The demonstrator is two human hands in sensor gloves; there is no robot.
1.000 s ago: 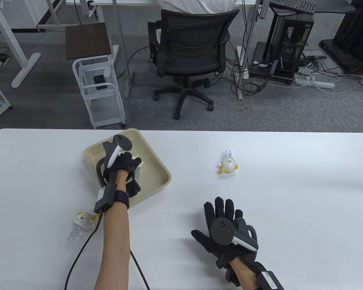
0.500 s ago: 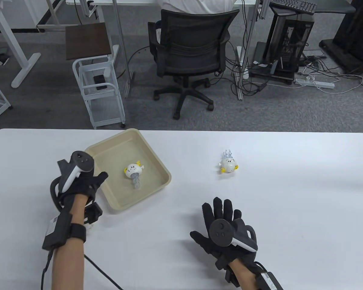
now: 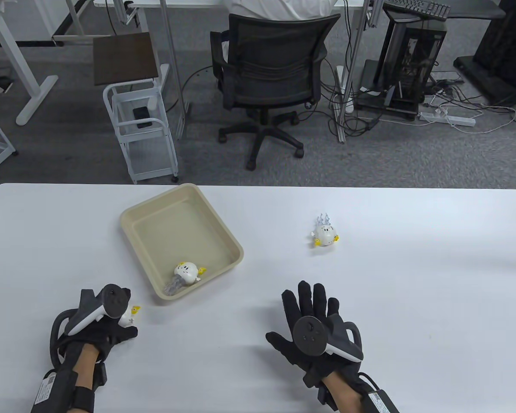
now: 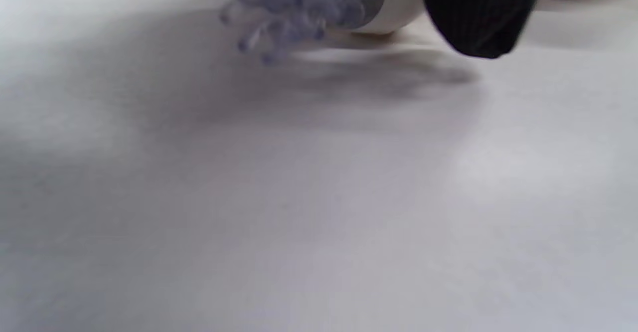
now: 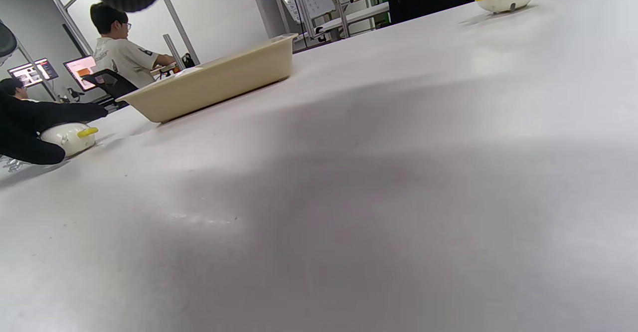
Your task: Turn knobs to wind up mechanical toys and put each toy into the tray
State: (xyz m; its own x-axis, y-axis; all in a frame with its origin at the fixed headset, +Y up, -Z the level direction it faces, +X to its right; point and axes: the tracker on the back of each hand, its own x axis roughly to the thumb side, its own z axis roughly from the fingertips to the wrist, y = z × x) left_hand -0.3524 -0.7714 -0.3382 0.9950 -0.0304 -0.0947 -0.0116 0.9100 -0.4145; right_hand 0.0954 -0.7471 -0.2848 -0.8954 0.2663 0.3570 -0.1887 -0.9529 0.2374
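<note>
Left hand [image 3: 107, 333] is closing fingers around a toy [image 3: 128, 316] just beside the tray [image 3: 129, 215] (grip unclear); right hand [image 3: 314, 322] is resting spread. One toy [image 3: 186, 272] is lying in tray, another [image 3: 324, 234] waiting well apart.

One camera looks down from high up at the whole worktop [image 3: 370, 301]. The two wrist cameras sit very low, close to it. The top and right wrist cameras both see the tray [image 3: 232, 245] [image 5: 209, 85].

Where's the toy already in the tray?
In the table view, the toy lies in the tray's near corner, by the front wall, ahead and right of the left hand.
</note>
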